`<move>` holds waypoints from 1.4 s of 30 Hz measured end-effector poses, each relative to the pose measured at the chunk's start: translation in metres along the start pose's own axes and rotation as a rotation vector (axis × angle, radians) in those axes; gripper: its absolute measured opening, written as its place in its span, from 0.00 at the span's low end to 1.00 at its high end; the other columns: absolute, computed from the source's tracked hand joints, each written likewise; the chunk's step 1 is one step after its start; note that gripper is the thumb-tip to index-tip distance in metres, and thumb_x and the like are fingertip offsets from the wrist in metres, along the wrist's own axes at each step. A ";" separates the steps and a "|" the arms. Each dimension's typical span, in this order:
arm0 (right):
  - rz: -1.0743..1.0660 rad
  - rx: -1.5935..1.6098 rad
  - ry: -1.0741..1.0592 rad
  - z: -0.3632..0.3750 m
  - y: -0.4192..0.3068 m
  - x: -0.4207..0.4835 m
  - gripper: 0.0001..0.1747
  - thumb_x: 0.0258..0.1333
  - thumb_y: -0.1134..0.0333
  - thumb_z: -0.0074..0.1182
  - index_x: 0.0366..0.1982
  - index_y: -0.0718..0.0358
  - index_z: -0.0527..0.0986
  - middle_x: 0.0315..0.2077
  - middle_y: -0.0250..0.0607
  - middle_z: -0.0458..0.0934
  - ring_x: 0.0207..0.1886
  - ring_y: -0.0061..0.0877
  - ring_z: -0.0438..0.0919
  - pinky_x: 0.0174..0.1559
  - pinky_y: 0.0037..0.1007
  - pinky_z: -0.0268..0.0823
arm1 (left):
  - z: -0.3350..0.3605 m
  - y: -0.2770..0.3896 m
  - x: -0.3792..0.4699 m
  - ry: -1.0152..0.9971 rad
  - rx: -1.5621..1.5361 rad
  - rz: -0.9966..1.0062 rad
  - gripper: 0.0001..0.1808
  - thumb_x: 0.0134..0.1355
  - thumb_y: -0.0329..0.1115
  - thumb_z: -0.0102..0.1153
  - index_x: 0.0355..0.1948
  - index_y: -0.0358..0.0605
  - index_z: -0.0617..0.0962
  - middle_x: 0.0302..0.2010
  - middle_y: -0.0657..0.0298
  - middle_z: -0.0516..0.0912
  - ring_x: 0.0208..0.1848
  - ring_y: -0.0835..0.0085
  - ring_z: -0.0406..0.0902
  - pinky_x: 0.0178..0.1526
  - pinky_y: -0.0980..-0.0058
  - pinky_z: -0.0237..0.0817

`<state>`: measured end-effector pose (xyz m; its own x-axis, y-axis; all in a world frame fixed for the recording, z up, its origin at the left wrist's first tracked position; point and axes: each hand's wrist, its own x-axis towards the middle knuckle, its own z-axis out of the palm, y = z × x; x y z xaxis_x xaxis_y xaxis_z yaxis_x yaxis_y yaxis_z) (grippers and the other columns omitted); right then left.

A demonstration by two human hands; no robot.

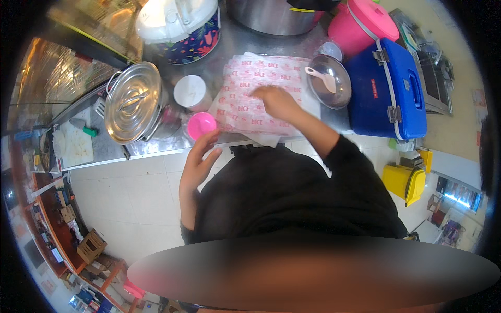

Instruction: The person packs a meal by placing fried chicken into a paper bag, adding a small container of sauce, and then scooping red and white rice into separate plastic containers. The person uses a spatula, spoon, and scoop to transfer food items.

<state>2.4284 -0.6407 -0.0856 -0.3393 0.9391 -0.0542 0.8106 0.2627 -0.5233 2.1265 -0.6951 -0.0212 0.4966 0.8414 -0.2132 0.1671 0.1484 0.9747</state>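
My right hand (276, 102) is over a stack of printed wrapping paper (250, 117), its fingers bent and pointing left. Whether its fingertips touch the top sheet or pinch anything is unclear. Red writing and small pictures cover the white paper, which reaches past the counter's front edge. My left hand (201, 158) hangs at that edge with thumb and fingers apart, holding nothing. Its fingertips are close to a pink plastic bowl (202, 126). Just behind this bowl stands a white-lidded tub (190, 92). Right of the paper, a pale scoop (325, 79) lies on a round metal bowl or lid (338, 98).
A lidded steel pot (131, 103) stands left on the steel counter (176, 146), near a cutting board (78, 144) and green-handled knife (84, 127). Behind are a patterned lidded container (188, 45) and large steel pot (270, 17). A blue cooler box (375, 94) and pink bucket (356, 27) stand right.
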 end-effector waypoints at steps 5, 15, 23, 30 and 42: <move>-0.034 -0.077 0.023 0.025 0.007 -0.091 0.25 0.49 0.66 0.59 0.52 0.54 0.73 0.59 0.39 0.68 0.62 0.39 0.65 0.62 0.41 0.57 | 0.053 -0.042 0.076 0.067 0.382 0.055 0.32 0.61 0.35 0.56 0.64 0.39 0.63 0.62 0.44 0.65 0.64 0.51 0.62 0.65 0.58 0.53; -0.023 0.186 -0.068 0.023 0.082 -0.110 0.16 0.55 0.63 0.54 0.45 0.60 0.78 0.47 0.44 0.78 0.53 0.37 0.74 0.57 0.36 0.63 | 0.063 -0.119 0.163 0.249 1.183 -0.251 0.29 0.63 0.42 0.49 0.61 0.35 0.64 0.60 0.37 0.64 0.59 0.35 0.62 0.59 0.48 0.57; 0.475 0.746 0.054 -0.006 0.094 -0.103 0.18 0.62 0.59 0.49 0.42 0.67 0.78 0.34 0.46 0.81 0.38 0.28 0.78 0.46 0.29 0.66 | 0.048 -0.098 0.159 0.278 0.827 -0.337 0.24 0.64 0.41 0.45 0.53 0.33 0.72 0.49 0.38 0.76 0.54 0.44 0.71 0.57 0.57 0.62; 0.478 0.760 0.371 -0.004 0.078 -0.102 0.16 0.63 0.60 0.49 0.43 0.65 0.76 0.28 0.43 0.78 0.34 0.25 0.76 0.41 0.30 0.67 | 0.065 -0.074 0.149 0.258 0.768 -0.398 0.26 0.60 0.45 0.54 0.52 0.34 0.73 0.49 0.38 0.77 0.53 0.45 0.74 0.54 0.57 0.64; 0.336 0.233 0.167 -0.016 0.032 -0.088 0.29 0.47 0.69 0.57 0.55 0.55 0.70 0.36 0.55 0.79 0.39 0.50 0.78 0.43 0.44 0.70 | 0.090 -0.063 0.129 0.400 0.995 -0.237 0.36 0.46 0.47 0.69 0.51 0.35 0.71 0.49 0.40 0.73 0.50 0.44 0.73 0.51 0.55 0.66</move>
<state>2.4919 -0.7110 -0.0842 0.0220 0.9917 -0.1265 0.7270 -0.1027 -0.6789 2.2561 -0.6428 -0.1161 0.0788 0.9813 -0.1755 0.9233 -0.0055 0.3839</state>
